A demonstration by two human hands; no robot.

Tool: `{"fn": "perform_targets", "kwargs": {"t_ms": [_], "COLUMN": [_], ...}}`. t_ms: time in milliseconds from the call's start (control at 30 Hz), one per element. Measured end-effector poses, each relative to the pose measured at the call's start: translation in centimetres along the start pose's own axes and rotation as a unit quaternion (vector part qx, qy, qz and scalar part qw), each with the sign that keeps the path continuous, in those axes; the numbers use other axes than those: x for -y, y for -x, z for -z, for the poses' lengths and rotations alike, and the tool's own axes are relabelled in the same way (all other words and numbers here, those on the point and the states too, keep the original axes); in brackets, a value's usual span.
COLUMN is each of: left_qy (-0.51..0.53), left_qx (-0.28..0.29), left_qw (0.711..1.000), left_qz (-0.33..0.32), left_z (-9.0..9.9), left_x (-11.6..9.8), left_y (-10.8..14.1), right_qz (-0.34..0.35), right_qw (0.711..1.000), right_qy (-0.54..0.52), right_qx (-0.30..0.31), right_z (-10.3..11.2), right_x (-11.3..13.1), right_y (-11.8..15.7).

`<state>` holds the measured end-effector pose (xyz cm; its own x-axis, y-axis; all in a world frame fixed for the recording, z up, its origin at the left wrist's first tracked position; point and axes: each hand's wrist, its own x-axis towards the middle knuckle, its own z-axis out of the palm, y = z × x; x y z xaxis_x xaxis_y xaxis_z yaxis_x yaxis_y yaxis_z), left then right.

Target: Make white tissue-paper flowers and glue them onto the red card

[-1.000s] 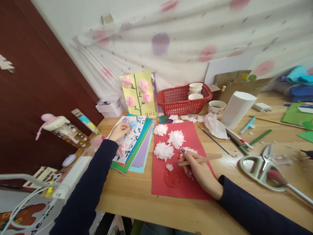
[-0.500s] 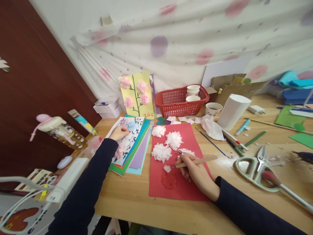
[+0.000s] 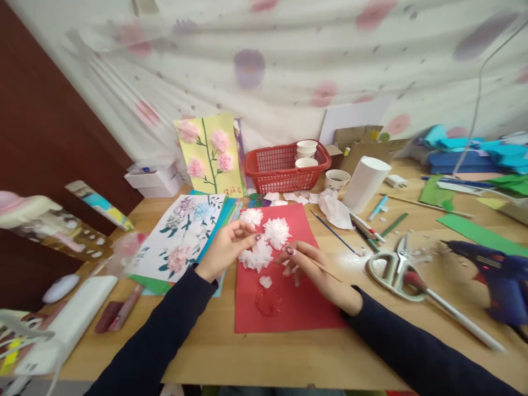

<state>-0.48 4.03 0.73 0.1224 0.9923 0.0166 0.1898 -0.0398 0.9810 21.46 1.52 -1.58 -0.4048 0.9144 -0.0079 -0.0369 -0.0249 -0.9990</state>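
Note:
A red sheet (image 3: 251, 308) lies on the table with white tissue-paper flowers (image 3: 276, 233) on its upper half. Below them are a small white tissue piece (image 3: 265, 282) and a glossy ring of clear glue (image 3: 269, 300). My left hand (image 3: 233, 242) hovers over the sheet's left side by the flowers, its fingertips pinched; what they hold is too small to make out. My right hand (image 3: 307, 267), over the sheet's right part, is closed on a thin wooden stick (image 3: 326, 270). The hands are apart, and my right hand partly hides a flower.
At left lie a floral picture (image 3: 181, 236) and coloured sheets. Behind stand a yellow flower card (image 3: 214, 148), a red basket (image 3: 274, 165) with cups, another cup (image 3: 337, 179) and a white roll (image 3: 366, 184). Scissors (image 3: 396, 269) and a glue gun (image 3: 490, 269) are at right.
My left hand has moved right, from the floral picture to above the red sheet. My right hand still holds the stick, now angled differently. The view has shifted to the right.

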Motion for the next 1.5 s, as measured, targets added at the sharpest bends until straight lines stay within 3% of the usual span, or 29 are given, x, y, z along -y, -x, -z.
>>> {"fn": "perform_targets", "kwargs": {"t_ms": [100, 200, 467, 767, 967, 1200, 1367, 1500], "left_qy": [0.029, 0.043, 0.088, 0.067, 0.038, 0.031, 0.075, 0.045], "left_qx": [0.077, 0.085, 0.118, 0.101, 0.101, 0.106, 0.091, 0.086], "left_qw": [0.997, 0.995, 0.987, 0.992, 0.992, 0.992, 0.993, 0.995], "left_qz": [0.000, 0.010, 0.058, -0.041, -0.058, -0.062, -0.005, 0.019], "left_z": [-3.2, -4.1, -3.5, -3.3, -3.3, -3.2, -3.4, -3.6], "left_x": [-0.4, -0.4, -0.3, -0.1, -0.1, -0.2, -0.1, 0.1], "left_y": [0.5, 0.7, 1.9, 2.0, 2.0, 2.2, 2.2, 2.3], "right_qz": [-0.037, -0.020, 0.009, -0.005, -0.041, -0.039, -0.022, 0.004], "right_qw": [0.999, 0.999, 1.000, 0.997, 0.983, 0.994, 0.996, 0.999], "right_qy": [0.023, 0.029, 0.017, -0.071, -0.176, -0.103, -0.092, -0.043], "right_qx": [0.012, 0.005, -0.007, -0.012, 0.018, 0.009, -0.004, 0.006], "right_z": [0.3, 0.4, 0.4, 0.3, 0.4, 0.2, 0.0, 0.1], "right_x": [-0.2, -0.3, -0.3, -0.5, -1.6, -0.9, -0.6, -0.3], "right_y": [0.0, 0.1, 0.6, 0.4, 0.2, 0.5, 0.5, 0.7]}}
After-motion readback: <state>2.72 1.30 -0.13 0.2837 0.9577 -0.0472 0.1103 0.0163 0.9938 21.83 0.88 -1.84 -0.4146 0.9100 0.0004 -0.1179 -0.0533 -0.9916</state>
